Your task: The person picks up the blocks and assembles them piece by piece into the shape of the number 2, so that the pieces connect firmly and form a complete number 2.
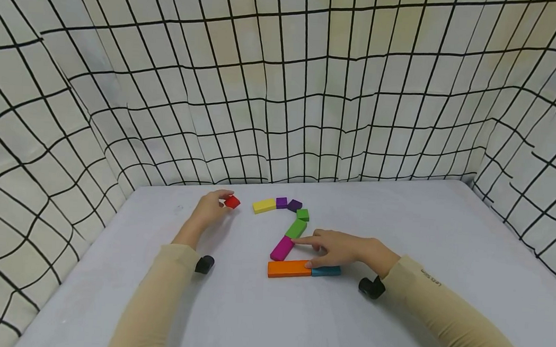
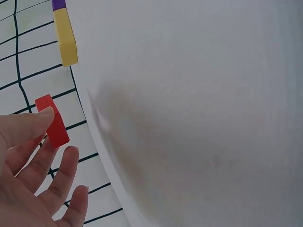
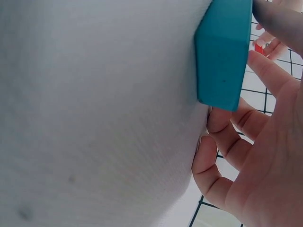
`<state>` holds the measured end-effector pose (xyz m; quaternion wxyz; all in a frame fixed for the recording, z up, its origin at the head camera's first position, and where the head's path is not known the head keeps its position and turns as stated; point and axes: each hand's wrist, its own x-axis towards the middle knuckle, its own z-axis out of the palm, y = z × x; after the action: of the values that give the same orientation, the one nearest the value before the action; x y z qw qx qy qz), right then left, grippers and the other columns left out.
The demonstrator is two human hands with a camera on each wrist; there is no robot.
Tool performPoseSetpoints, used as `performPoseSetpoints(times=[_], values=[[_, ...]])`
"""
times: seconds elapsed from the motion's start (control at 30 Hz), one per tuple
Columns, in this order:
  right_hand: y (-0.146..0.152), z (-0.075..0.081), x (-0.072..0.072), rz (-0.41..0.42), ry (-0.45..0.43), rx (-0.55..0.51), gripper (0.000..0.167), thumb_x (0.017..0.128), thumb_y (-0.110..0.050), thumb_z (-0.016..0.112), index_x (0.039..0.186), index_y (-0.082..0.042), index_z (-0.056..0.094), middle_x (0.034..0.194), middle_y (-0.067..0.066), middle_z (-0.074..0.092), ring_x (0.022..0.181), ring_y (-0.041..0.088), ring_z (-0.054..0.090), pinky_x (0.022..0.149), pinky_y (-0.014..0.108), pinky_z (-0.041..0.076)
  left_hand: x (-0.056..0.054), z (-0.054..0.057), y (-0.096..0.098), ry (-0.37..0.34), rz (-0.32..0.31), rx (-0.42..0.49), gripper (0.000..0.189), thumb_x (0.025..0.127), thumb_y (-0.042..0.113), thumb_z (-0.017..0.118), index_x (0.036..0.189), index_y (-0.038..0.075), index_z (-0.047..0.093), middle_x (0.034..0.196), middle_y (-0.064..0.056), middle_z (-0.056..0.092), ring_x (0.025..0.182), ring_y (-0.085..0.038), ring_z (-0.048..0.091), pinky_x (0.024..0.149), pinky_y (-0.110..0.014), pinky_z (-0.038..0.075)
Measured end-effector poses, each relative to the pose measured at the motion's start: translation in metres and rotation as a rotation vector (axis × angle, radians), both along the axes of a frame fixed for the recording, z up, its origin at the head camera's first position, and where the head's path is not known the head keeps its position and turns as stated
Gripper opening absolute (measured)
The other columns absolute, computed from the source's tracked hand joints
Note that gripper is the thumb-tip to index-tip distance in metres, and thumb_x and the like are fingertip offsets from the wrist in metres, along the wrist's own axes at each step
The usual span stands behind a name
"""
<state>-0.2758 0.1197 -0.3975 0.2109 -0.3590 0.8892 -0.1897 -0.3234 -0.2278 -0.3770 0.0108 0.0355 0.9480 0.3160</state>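
Between thumb and fingers, my left hand (image 1: 208, 209) pinches a red block (image 1: 232, 202), left of the row; the left wrist view shows the same red block (image 2: 52, 121) in the grip. My right hand (image 1: 339, 248) reaches over the blocks with its index finger extended to the magenta block (image 1: 282, 248). Its thumb lies at the orange block (image 1: 288, 269), where that meets a blue block (image 1: 326, 271). From the magenta block a chain curves up through green blocks (image 1: 296, 229), dark purple (image 1: 294, 205) and purple (image 1: 281, 203) blocks, ending at a yellow block (image 1: 264, 205).
The blocks lie on a white-covered table (image 1: 231, 319). White walls with a black grid (image 1: 292, 89) enclose the back and sides. Black wrist cameras (image 1: 204, 264) hang at both sleeves.
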Motion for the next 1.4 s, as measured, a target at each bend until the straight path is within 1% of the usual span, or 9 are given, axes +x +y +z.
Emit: performPoseSetpoints(times=[0.13, 0.27, 0.57, 0.77, 0.97, 1.07, 1.2, 1.4], values=[[0.0, 0.0, 0.001, -0.006, -0.004, 0.001, 0.065, 0.096, -0.039, 0.071, 0.155, -0.03, 0.047, 0.105, -0.004, 0.053, 0.098, 0.016, 0.051, 0.081, 0.033, 0.048, -0.001, -0.002, 0.005, -0.011, 0.01, -0.007, 0.049, 0.099, 0.003, 0.061, 0.147, 0.001, 0.052, 0.143, -0.022, 0.055, 0.126, -0.04, 0.053, 0.102, -0.052, 0.046], [0.0, -0.001, 0.0, -0.008, -0.003, 0.003, 0.065, 0.095, -0.039, 0.072, 0.155, -0.03, 0.047, 0.105, -0.004, 0.054, 0.099, 0.016, 0.051, 0.082, 0.033, 0.049, -0.003, -0.003, 0.011, -0.034, 0.024, -0.041, 0.048, 0.099, 0.006, 0.062, 0.146, 0.004, 0.055, 0.14, -0.021, 0.057, 0.125, -0.039, 0.052, 0.101, -0.057, 0.042], [0.0, -0.001, 0.0, -0.01, -0.002, 0.005, 0.065, 0.095, -0.038, 0.072, 0.155, -0.03, 0.048, 0.105, -0.004, 0.054, 0.099, 0.015, 0.051, 0.081, 0.033, 0.049, -0.002, -0.004, 0.02, -0.064, 0.023, -0.056, 0.047, 0.098, 0.005, 0.06, 0.145, 0.007, 0.056, 0.142, -0.019, 0.057, 0.125, -0.038, 0.053, 0.104, -0.065, 0.033], [0.001, -0.001, 0.0, -0.006, 0.002, 0.003, 0.065, 0.095, -0.039, 0.072, 0.155, -0.03, 0.048, 0.104, -0.004, 0.054, 0.098, 0.015, 0.051, 0.081, 0.032, 0.049, -0.002, -0.003, 0.023, -0.082, 0.023, -0.055, 0.047, 0.096, 0.003, 0.062, 0.143, 0.005, 0.058, 0.143, -0.019, 0.056, 0.124, -0.039, 0.052, 0.107, -0.069, 0.028], [0.001, 0.0, 0.0, -0.004, -0.004, -0.004, 0.065, 0.095, -0.039, 0.072, 0.155, -0.03, 0.047, 0.105, -0.004, 0.054, 0.099, 0.015, 0.051, 0.081, 0.032, 0.049, -0.001, 0.0, 0.026, -0.111, 0.014, -0.066, 0.047, 0.095, 0.002, 0.064, 0.142, 0.003, 0.059, 0.143, -0.021, 0.056, 0.133, -0.041, 0.047, 0.11, -0.073, 0.021], [0.001, -0.001, 0.0, -0.007, -0.005, -0.003, 0.065, 0.095, -0.039, 0.072, 0.155, -0.03, 0.047, 0.105, -0.005, 0.054, 0.099, 0.015, 0.051, 0.081, 0.032, 0.049, -0.001, 0.0, 0.027, -0.119, 0.014, -0.07, 0.047, 0.095, 0.001, 0.064, 0.142, 0.003, 0.059, 0.143, -0.021, 0.056, 0.134, -0.042, 0.046, 0.111, -0.075, 0.017], [0.0, -0.002, 0.0, -0.009, 0.001, -0.003, 0.065, 0.095, -0.038, 0.072, 0.155, -0.031, 0.048, 0.105, -0.005, 0.054, 0.099, 0.015, 0.051, 0.082, 0.032, 0.049, -0.003, 0.0, 0.027, -0.129, 0.01, -0.073, 0.047, 0.095, 0.001, 0.063, 0.142, 0.002, 0.058, 0.143, -0.021, 0.056, 0.134, -0.041, 0.046, 0.111, -0.076, 0.015], [0.0, -0.002, -0.001, -0.005, 0.004, -0.003, 0.065, 0.095, -0.039, 0.072, 0.155, -0.031, 0.047, 0.106, -0.005, 0.054, 0.099, 0.015, 0.051, 0.082, 0.032, 0.049, -0.005, 0.0, 0.029, -0.141, 0.004, -0.08, 0.047, 0.094, 0.001, 0.064, 0.141, 0.001, 0.059, 0.143, -0.021, 0.056, 0.132, -0.04, 0.047, 0.111, -0.075, 0.017]])
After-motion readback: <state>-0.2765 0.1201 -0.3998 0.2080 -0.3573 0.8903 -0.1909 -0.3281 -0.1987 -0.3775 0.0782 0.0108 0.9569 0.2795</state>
